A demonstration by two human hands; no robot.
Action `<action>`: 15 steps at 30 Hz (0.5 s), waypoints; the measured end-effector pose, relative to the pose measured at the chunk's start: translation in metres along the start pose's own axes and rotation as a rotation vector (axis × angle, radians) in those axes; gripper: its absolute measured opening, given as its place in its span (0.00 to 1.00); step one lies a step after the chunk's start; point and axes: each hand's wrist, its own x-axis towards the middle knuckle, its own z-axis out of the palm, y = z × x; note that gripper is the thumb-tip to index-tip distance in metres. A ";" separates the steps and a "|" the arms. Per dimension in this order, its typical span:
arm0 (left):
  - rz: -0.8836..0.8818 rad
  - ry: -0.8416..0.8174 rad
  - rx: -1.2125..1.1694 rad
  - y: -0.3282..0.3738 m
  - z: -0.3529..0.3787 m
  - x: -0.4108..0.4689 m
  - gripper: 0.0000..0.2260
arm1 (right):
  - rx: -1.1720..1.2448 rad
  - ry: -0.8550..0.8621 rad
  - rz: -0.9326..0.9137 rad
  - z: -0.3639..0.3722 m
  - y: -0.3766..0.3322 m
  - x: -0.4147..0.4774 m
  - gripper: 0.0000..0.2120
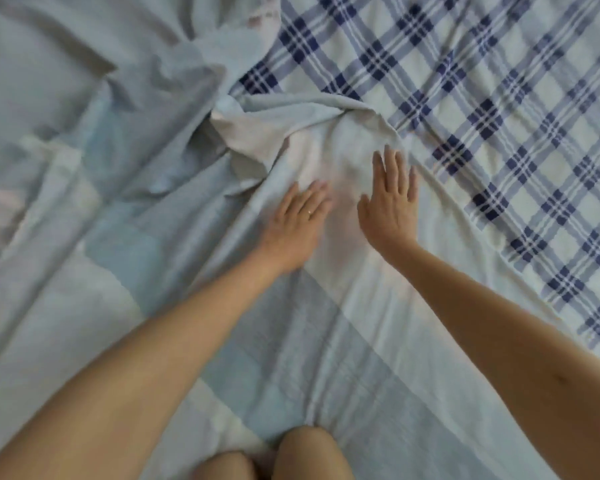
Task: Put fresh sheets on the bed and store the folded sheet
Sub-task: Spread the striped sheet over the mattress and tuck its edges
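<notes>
Home bedroom: bed (499,116) under rumpled sheets (84,168).

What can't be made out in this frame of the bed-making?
Head view:
- Bed edges and mattress: covered by the pale blue sheet and the plaid sheet, both of which run off the frame.
- Left hand: fingertips blurred.
- Right hand: unclear whether it presses the sheet or hovers.
- Folded sheet to store: not in view.

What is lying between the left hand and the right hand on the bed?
Only a bare strip of the pale blue sheet separates the left hand and right hand, as the head view shows.
</notes>
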 end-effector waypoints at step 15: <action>-1.391 -0.177 -0.230 -0.215 -0.040 -0.353 0.46 | -0.407 -0.214 -0.887 -0.035 -0.321 0.011 0.29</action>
